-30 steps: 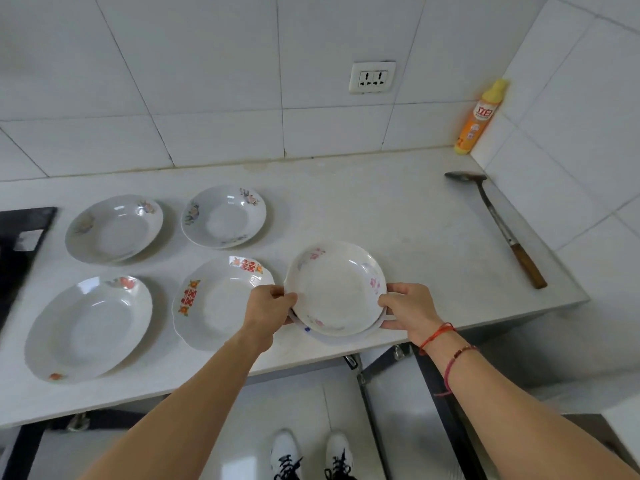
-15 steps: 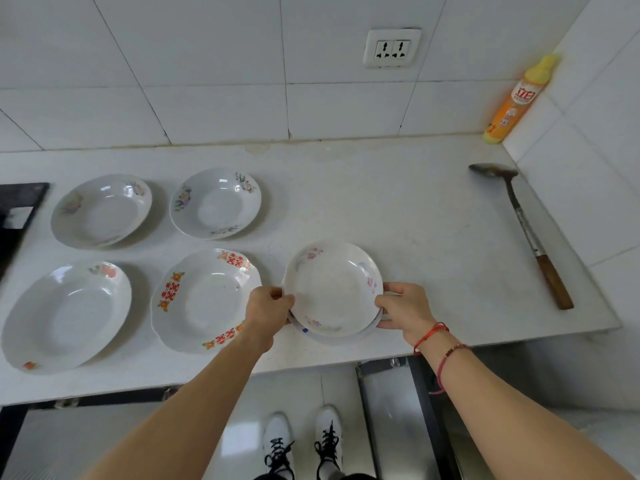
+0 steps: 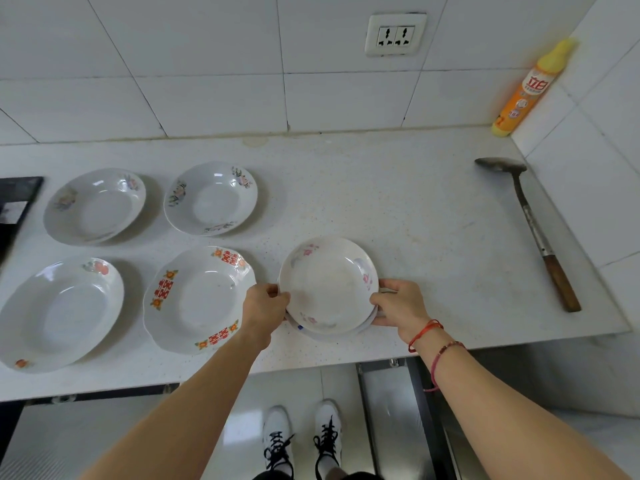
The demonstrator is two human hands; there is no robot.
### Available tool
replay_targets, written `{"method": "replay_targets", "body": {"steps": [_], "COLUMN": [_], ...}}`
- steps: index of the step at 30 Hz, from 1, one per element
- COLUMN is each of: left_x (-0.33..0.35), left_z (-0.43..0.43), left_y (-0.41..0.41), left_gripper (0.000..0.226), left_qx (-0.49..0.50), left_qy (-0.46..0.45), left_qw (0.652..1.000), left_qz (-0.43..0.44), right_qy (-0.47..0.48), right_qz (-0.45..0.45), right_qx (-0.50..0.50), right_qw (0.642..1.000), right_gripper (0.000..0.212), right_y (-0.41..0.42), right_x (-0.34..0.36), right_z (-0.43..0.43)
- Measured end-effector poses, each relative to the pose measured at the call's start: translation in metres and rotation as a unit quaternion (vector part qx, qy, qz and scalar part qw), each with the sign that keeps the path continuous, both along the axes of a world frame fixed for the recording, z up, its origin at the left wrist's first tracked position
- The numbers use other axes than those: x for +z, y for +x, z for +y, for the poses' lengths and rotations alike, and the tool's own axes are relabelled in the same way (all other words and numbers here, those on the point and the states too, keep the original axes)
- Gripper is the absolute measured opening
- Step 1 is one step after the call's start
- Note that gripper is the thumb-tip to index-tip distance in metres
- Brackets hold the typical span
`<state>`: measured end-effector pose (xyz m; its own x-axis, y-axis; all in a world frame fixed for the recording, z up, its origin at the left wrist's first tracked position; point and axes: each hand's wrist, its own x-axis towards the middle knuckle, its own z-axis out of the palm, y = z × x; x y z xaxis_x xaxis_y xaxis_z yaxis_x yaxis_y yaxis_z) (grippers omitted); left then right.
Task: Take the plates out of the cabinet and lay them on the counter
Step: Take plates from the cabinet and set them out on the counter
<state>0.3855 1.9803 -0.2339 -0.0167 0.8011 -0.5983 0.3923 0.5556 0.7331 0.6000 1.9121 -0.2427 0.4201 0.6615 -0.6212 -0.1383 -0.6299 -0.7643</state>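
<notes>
Left hand (image 3: 265,306), right hand (image 3: 401,308) gripping stacked plates (image 3: 327,285) by rims, lower plate (image 3: 365,325) mostly hidden

White speckled stone counter (image 3: 381,188).
- Left half, two rows, plates apart from one another.
- Back row: white deep plate with faded flowers (image 3: 94,206) nearest left edge, white deep plate with green-pink flowers (image 3: 210,198) next.
- Front row: white oval plate with orange fruit print (image 3: 59,313) at left, white scalloped plate with red characters (image 3: 199,299) beside it.
- Front edge, middle: stack of white pink-flowered plates (image 3: 327,285).
- Right edge: metal spatula with wooden handle (image 3: 530,226).
- Back right corner: orange bottle with yellow cap (image 3: 530,91).
- Left edge: black hob (image 3: 14,202).
</notes>
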Motion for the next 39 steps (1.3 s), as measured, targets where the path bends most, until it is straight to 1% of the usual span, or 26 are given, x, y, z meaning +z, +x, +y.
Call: {"method": "replay_targets", "body": {"steps": [7,11,13,14,16,18,21,24,29,34,39], "left_x": [-0.001,0.005,0.012,0.014,0.019,0.022,0.024,0.025,0.02,0.015,0.016], "left_z": [0.001,0.004,0.006,0.007,0.008,0.009,0.012,0.015,0.018,0.021,0.024], "left_y": [-0.001,-0.003,-0.004,-0.004,-0.004,-0.004,-0.004,-0.003,-0.001,-0.002,-0.002], "left_gripper": [0.01,0.015,0.009,0.008,0.026,0.031,0.035,0.021,0.017,0.022,0.026], "left_qx": [-0.023,-0.043,-0.053,-0.062,-0.072,-0.076,-0.086,-0.092,-0.076,-0.076,-0.073], "left_qy": [0.006,0.037,0.055,0.067,0.093,0.108,0.111,0.099,0.082,0.082,0.087], "left_qw": [0.999,0.996,0.994,0.992,0.986,0.982,0.98,0.982,0.987,0.988,0.988], "left_qz": [0.028,0.064,0.078,0.089,0.118,0.134,0.14,0.128,0.112,0.107,0.106], "right_qy": [-0.002,-0.01,-0.016,-0.018,-0.022,-0.019,-0.015,-0.012,0.011,0.011,0.014], "right_qz": [-0.013,-0.03,-0.054,-0.07,-0.094,-0.119,-0.171,-0.199,-0.212,-0.228,-0.223], "right_qx": [0.01,0.038,0.05,0.054,0.063,0.075,0.094,0.106,0.117,0.114,0.096], "right_qw": [1.0,0.999,0.997,0.996,0.993,0.99,0.981,0.974,0.97,0.967,0.97], "right_gripper": [0.033,0.028,0.026,0.031,0.048,0.053,0.049,0.045,0.025,0.027,0.027], "right_y": [0.002,0.007,0.01,0.012,0.016,0.018,0.02,0.019,0.015,0.013,0.01], "right_x": [-0.003,-0.003,-0.002,-0.002,-0.001,0.001,0.002,0.001,0.002,0.0,0.005], "right_z": [0.002,0.003,0.004,0.004,0.006,0.007,0.01,0.013,0.017,0.02,0.023]}}
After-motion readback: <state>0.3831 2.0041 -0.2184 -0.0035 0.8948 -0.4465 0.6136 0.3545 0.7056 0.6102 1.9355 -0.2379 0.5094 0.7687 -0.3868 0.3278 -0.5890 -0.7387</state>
